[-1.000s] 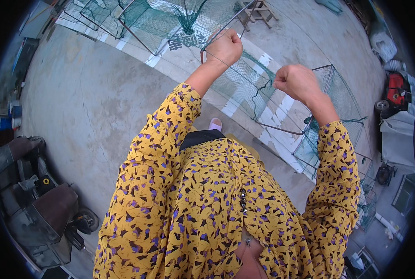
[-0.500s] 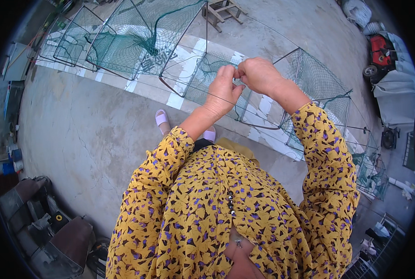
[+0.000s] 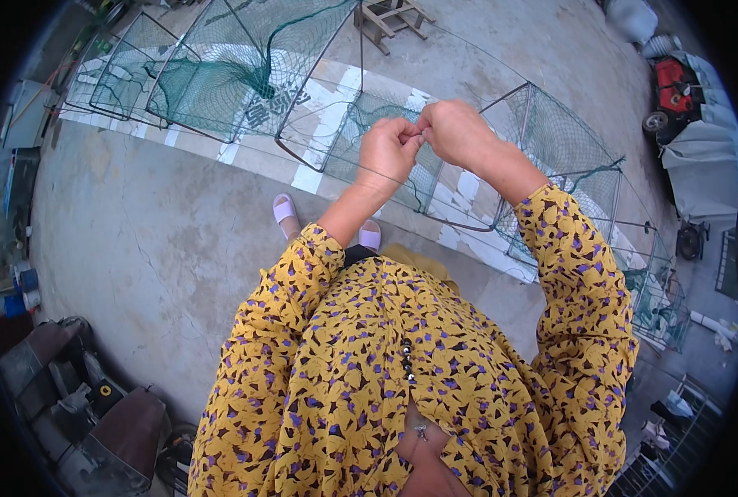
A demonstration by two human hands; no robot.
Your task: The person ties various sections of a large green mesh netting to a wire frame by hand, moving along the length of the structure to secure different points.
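Note:
My left hand and my right hand meet at their fingertips, both in a pinch. Whatever sits between the fingers is too small to make out. Just below them stretches a long folding net trap of green mesh on dark rectangular wire frames. One frame stands left of my left hand, another right of my right wrist. A thin cord runs between the frames past my hands. Part of the mesh behind the hands is hidden by them.
Under the trap lies a pale printed sheet on the concrete floor. A wooden stool stands at the far side. To the right is a red machine with wheels; at lower left, a vehicle with brown seats.
My left hand has turned and its thumb and fingers have closed into a pinch against my right fingertips. The right hand has shifted slightly left.

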